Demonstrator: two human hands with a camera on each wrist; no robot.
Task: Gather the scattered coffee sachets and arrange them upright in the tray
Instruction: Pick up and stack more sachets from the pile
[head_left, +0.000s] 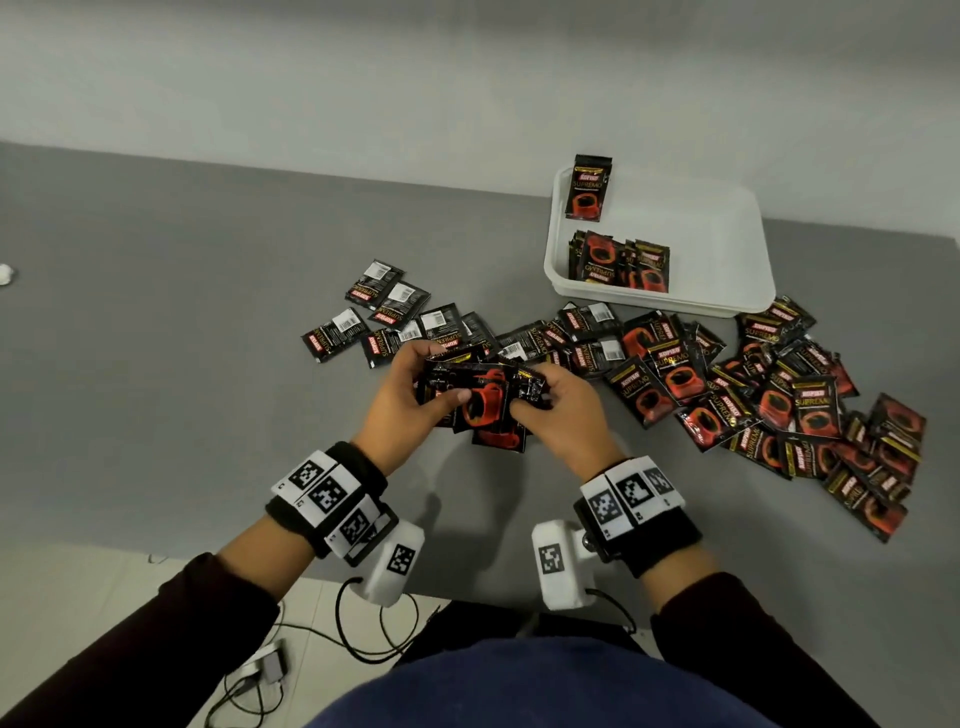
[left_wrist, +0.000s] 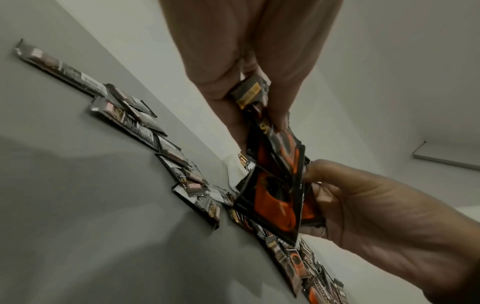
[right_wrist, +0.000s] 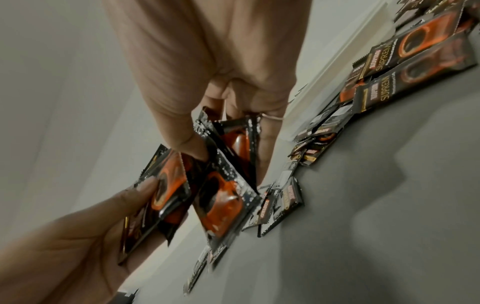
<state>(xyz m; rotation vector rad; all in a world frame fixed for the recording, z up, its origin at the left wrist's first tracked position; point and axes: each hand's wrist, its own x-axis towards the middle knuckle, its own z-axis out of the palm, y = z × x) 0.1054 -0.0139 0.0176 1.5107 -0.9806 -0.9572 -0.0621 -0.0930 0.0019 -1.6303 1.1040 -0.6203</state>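
Note:
Both hands hold a loose bundle of black and red coffee sachets (head_left: 480, 397) above the grey table, near its front middle. My left hand (head_left: 415, 395) grips the bundle's left side, thumb on top. My right hand (head_left: 556, 410) pinches its right end. The left wrist view shows the held sachets (left_wrist: 275, 195) fanned out between both hands; the right wrist view shows the same bundle (right_wrist: 221, 195). A white tray (head_left: 727, 270) stands at the back right. It holds one sachet upright against its far left wall (head_left: 589, 189) and a short row standing at its near left (head_left: 621, 262).
Several sachets lie back side up in a line left of the hands (head_left: 384, 317). A larger heap lies to the right, in front of the tray (head_left: 779, 395). The table's front edge is near my wrists; cables lie on the floor below (head_left: 270, 670).

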